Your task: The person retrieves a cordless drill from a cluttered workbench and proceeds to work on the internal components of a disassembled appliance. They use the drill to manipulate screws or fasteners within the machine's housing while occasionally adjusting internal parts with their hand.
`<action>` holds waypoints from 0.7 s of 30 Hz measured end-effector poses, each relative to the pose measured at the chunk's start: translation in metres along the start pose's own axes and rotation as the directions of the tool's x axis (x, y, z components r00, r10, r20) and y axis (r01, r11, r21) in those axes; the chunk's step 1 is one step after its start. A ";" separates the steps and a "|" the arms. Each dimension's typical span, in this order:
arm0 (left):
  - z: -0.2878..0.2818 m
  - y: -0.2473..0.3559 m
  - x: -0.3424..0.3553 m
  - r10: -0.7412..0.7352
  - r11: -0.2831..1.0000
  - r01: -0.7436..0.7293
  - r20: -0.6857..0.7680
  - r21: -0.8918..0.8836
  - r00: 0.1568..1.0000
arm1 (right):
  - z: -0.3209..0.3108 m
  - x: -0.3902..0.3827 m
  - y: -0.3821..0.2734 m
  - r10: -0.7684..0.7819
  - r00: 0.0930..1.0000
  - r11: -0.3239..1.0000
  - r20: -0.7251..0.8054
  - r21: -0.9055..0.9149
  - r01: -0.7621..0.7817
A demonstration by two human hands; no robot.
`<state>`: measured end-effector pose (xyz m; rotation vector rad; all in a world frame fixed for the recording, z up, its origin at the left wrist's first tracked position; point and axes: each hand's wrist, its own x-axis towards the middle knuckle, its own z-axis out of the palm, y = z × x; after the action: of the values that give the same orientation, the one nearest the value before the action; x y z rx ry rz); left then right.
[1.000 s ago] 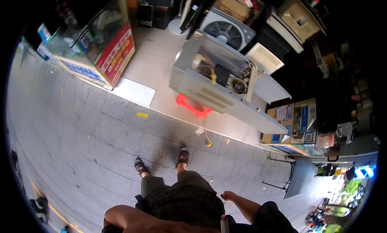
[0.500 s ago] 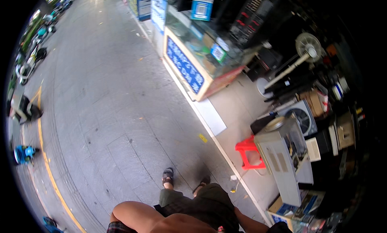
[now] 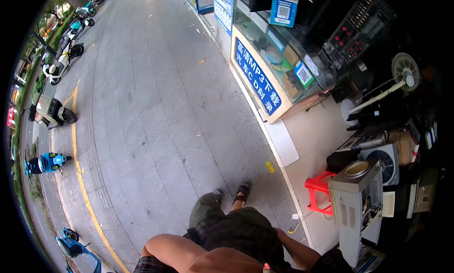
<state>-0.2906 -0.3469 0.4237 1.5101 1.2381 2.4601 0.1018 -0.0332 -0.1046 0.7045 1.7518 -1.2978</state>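
Note:
At the lower edge my left forearm [image 3: 170,251] lies bent across my body, bare below a checked sleeve. Its hand is cut off or hidden, so the fingers do not show. A small red tip [image 3: 266,266] of something I cannot make out shows beside it. My right forearm [image 3: 300,249] hangs by my hip, and its hand is lost against the dark green shorts [image 3: 246,225]. Below them, a dark sandal [image 3: 242,192] on my right foot is set forward on the grey paving [image 3: 165,145], while the left foot is blurred.
On the right stand a glass display counter [image 3: 257,77], a red plastic stool [image 3: 319,192], an opened metal appliance casing [image 3: 347,197] and a pale standing fan [image 3: 405,74]. Several parked scooters [image 3: 49,110] line the left, beyond a yellow line [image 3: 87,197].
The counter, stool and scooters have shifted right in the picture. My right foot has come forward while the left has dropped back. My arms stay in much the same pose.

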 end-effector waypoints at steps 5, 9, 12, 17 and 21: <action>-0.063 -0.011 -0.002 0.033 0.998 -0.025 -0.146 0.060 0.989 | -0.050 0.034 -0.096 0.050 0.989 0.714 0.136 -0.698 0.060; -0.163 -0.023 -0.003 0.128 0.988 -0.135 -0.094 -0.070 0.987 | -0.057 0.086 -0.178 -0.045 0.944 0.438 0.327 -0.843 0.313; -0.253 -0.021 0.007 0.407 0.903 -0.403 -0.001 0.148 0.913 | -0.051 0.109 -0.246 -0.025 0.960 0.543 0.278 -0.803 0.246; -0.350 0.041 0.037 0.174 0.985 -0.173 -0.258 0.030 0.950 | -0.031 0.143 -0.401 -0.102 0.982 0.899 -0.158 -0.438 0.022; -0.432 0.035 0.059 0.165 0.969 -0.199 -0.212 -0.148 0.963 | -0.026 0.176 -0.499 -0.051 0.982 0.999 -0.181 -0.024 0.047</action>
<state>-0.6344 -0.6146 0.3918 1.4250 0.9182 2.8113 -0.4012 -0.1696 -0.0099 0.7942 1.9364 -1.2804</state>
